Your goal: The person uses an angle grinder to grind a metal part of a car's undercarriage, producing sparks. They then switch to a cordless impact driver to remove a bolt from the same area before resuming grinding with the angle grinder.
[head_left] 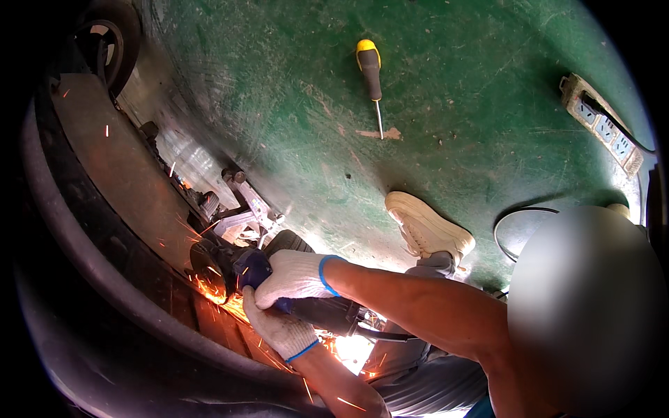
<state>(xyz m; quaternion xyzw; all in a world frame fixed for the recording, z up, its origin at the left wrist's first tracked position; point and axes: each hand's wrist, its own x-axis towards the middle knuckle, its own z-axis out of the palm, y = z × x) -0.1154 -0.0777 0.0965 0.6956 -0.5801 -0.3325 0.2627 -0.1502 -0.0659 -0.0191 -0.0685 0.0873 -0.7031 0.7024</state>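
An angle grinder (252, 269) with a dark blue head is held in both hands. My right hand (296, 276), in a white knit glove with a blue cuff, is closed over the tool from above. Below it, my left hand (281, 330) is closed against the tool's underside, in the same kind of glove. The round disc (207, 267) meets the edge of a long brown metal panel (122, 167). Orange sparks (221, 296) spray from there down past my left wrist. The tool's dark handle and cord (383, 336) run back between my forearms.
A dark curved body (104, 285) borders the panel, with a black-tyred wheel (115, 49) at its far end. On the green floor lie a yellow-and-grey screwdriver (371, 73) and a power strip (603, 125). A beige shoe (428, 226) stands near my right forearm. A blurred grey patch covers the lower right.
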